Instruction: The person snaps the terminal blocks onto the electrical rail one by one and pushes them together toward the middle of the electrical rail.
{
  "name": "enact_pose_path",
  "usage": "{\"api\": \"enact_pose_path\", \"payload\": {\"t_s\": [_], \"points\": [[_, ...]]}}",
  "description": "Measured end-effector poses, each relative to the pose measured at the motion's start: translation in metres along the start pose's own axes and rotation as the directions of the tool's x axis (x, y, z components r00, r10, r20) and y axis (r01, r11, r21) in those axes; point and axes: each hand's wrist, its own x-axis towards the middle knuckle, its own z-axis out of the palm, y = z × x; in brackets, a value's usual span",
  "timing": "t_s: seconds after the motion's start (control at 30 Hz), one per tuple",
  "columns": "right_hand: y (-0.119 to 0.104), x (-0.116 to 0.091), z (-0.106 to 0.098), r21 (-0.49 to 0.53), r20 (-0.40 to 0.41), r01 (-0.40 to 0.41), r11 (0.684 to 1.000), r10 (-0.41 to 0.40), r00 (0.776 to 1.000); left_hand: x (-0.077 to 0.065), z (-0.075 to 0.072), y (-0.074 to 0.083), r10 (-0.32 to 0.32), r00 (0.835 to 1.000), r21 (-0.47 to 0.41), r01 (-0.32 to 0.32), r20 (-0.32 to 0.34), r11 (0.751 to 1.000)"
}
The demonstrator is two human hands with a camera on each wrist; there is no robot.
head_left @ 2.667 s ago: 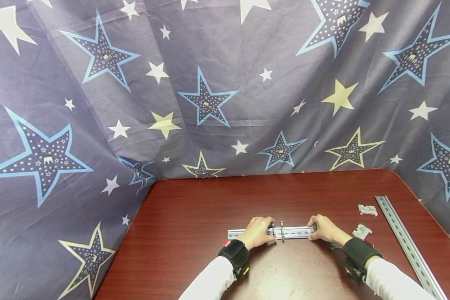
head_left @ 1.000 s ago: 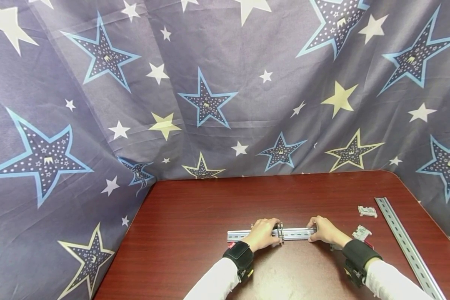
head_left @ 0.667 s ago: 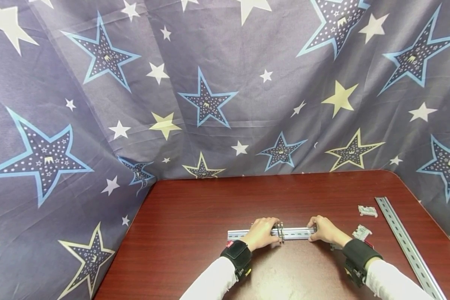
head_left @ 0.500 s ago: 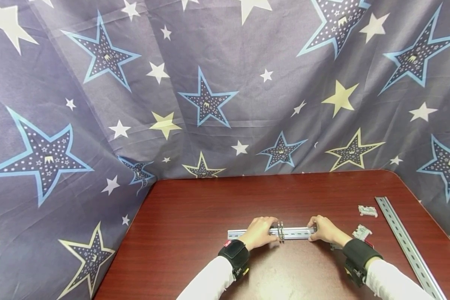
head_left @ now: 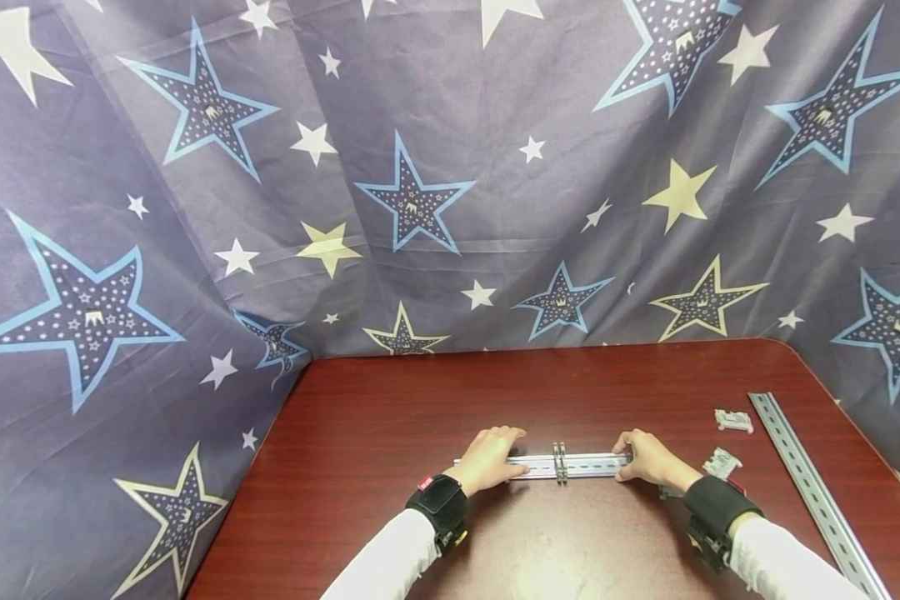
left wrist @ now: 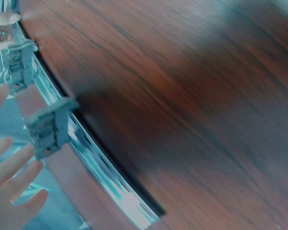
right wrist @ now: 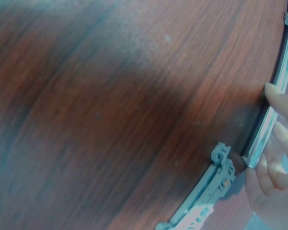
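Note:
A short slotted metal DIN rail (head_left: 592, 466) lies crosswise on the table. Two thin grey terminal blocks (head_left: 560, 463) stand across it, close side by side near its middle. My left hand (head_left: 487, 458) is over the rail's left part, apart from the blocks. In the left wrist view, the left hand (left wrist: 9, 187) has its fingers spread beside the nearer terminal block (left wrist: 50, 129). At the rail's right end, my right hand (head_left: 651, 458) grips it between thumb and fingers. The right wrist view has the right hand's thumb (right wrist: 281, 103) on one edge, fingers along the other.
Loose terminal blocks lie at the right, one farther back (head_left: 733, 420) and one (head_left: 722, 462) by the right wrist; another (head_left: 671, 492) is partly hidden under the forearm. A longer slotted rail (head_left: 817, 492) runs along the table's right side. A star-patterned curtain (head_left: 420, 275) hangs behind.
The left terminal block has slid right along the rail, up close to the other one, with the left hand at it. Since then the left hand has let go and moved left. The right hand stays put.

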Motion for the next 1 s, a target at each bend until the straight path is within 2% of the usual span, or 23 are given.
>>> {"api": "enact_pose_path", "payload": {"t_s": [0.3,0.7,1.0], "points": [[-0.001,0.0,0.0,-0.003,0.002,-0.014,1.0,0.014,1.0,-0.011,0.001,-0.014,-0.024,1.0,-0.072,0.025,0.016,0.997],[-0.002,-0.001,-0.001,0.002,0.014,-0.011,1.0,0.011,1.0,-0.022,0.006,-0.024,-0.026,1.0,-0.107,0.026,-0.002,0.994],[-0.002,0.0,-0.001,0.008,0.007,0.005,1.0,-0.005,1.0,-0.024,0.012,-0.03,-0.03,0.999,-0.122,0.028,-0.018,0.992]]}}
